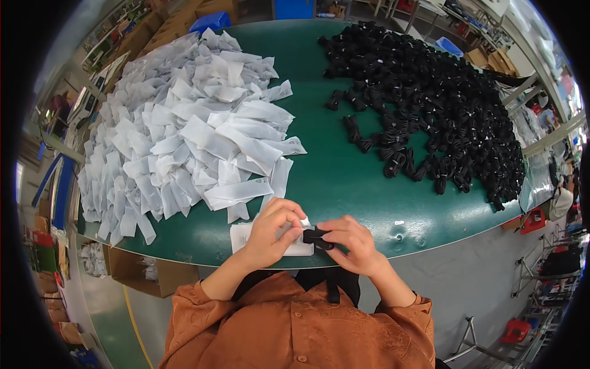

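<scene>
At the table's near edge, my right hand [350, 242] grips a small bundled black cable [319, 239], its fingers closed around the right end. My left hand [274, 230] is closed in a pinch at a white translucent bag [305, 222], just left of the cable. The cable's left end meets the bag by my left fingertips; whether it is inside the opening I cannot tell. Beneath my left hand lie flat white bags [298, 249], partly covered by it.
A large heap of white bags [209, 132], looking filled, covers the left of the green table [307, 178]. Many bundled black cables [430, 117] are spread over the right side. Below the left edge stands an open cardboard box [144, 270]. A red stool [515, 331] is at lower right.
</scene>
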The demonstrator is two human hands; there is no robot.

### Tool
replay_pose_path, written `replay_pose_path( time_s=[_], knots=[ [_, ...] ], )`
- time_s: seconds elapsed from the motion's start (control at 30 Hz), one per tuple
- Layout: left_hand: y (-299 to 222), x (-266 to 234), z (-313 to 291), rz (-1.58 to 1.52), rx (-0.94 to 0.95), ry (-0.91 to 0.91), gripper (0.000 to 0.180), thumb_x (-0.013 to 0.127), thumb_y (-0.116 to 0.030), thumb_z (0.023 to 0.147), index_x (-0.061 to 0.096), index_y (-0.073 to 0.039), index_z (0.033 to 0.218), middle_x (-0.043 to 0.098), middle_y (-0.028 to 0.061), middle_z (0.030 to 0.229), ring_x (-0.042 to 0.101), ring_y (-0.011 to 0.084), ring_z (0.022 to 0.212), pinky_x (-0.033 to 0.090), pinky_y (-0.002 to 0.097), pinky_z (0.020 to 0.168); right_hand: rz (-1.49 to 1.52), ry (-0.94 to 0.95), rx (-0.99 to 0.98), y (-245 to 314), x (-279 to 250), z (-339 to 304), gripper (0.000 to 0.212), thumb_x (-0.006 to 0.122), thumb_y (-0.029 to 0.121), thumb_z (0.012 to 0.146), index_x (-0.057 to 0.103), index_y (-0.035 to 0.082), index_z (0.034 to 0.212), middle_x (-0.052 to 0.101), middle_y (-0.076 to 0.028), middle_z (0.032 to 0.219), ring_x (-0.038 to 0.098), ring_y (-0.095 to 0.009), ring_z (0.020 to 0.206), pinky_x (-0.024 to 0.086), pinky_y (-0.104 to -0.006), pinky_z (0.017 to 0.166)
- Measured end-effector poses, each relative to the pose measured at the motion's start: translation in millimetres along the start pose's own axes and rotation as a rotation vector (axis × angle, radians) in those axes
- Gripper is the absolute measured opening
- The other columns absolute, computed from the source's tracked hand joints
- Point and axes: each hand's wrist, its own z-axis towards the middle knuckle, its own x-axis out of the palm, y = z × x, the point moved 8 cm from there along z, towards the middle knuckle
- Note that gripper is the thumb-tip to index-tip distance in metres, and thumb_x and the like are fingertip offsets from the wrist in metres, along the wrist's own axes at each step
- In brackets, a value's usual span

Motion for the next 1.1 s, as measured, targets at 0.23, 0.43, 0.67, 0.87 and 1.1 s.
replay_pose_path(
  time_s=[0.23, 0.43, 0.67, 0.87, 1.1],
  knots=[
    [-35, 5, 15, 0.284, 0.335, -0.032, 0.017, 0.073, -0.002, 0.079, 0.060, -0.008, 0.088, 0.062, 0.0109, 0.113, 0.055, 0.0289, 0.090, 0.044, 0.0351, 0.078, 0.372, -0.191, 0.830, -51, 17, -22, 0.031, 0.078, -0.003, 0.084, 0.050, 0.003, 0.096, 0.060, -0.011, 0.112, 0.051, -0.005, 0.074, 0.048, -0.0220, 0.068],
    [3, -18, 20, -0.155, -0.059, -0.072, 0.005, 0.065, -0.008, 0.092, 0.060, -0.008, 0.092, 0.062, 0.0051, 0.114, 0.053, 0.0136, 0.088, 0.043, 0.0271, 0.074, 0.202, -0.044, 0.345, -15, 2, 24, 0.031, 0.075, 0.000, 0.084, 0.066, 0.001, 0.114, 0.056, -0.018, 0.129, 0.064, -0.017, 0.086, 0.054, -0.0295, 0.072],
    [39, -166, 45, -0.395, -0.102, -0.758, 0.023, 0.054, -0.013, 0.104, 0.061, -0.001, 0.123, 0.060, 0.0073, 0.124, 0.056, 0.0146, 0.101, 0.045, 0.0291, 0.089, -0.437, -0.279, 0.493, -148, -55, 37, 0.028, 0.070, 0.004, 0.089, 0.065, 0.005, 0.117, 0.062, -0.015, 0.120, 0.066, -0.026, 0.092, 0.054, -0.0337, 0.072],
    [2, -116, 14, 0.440, 0.157, -0.591, 0.027, 0.064, -0.004, 0.093, 0.063, -0.001, 0.120, 0.062, 0.0121, 0.128, 0.060, 0.0251, 0.113, 0.046, 0.0369, 0.098, -1.092, -0.012, 0.312, -223, -48, 22, 0.048, 0.075, 0.027, 0.085, 0.059, 0.008, 0.127, 0.062, -0.017, 0.117, 0.059, -0.037, 0.110, 0.043, -0.0504, 0.096],
    [28, 33, -38, 0.315, 0.079, 0.092, 0.027, 0.078, -0.013, 0.082, 0.067, -0.005, 0.104, 0.061, 0.0118, 0.100, 0.063, 0.0317, 0.092, 0.053, 0.0401, 0.078, -1.027, 0.091, 0.357, -153, -28, -2, 0.043, 0.067, 0.009, 0.077, 0.060, 0.007, 0.119, 0.061, -0.009, 0.097, 0.060, -0.028, 0.095, 0.042, -0.0460, 0.091]
  ],
)
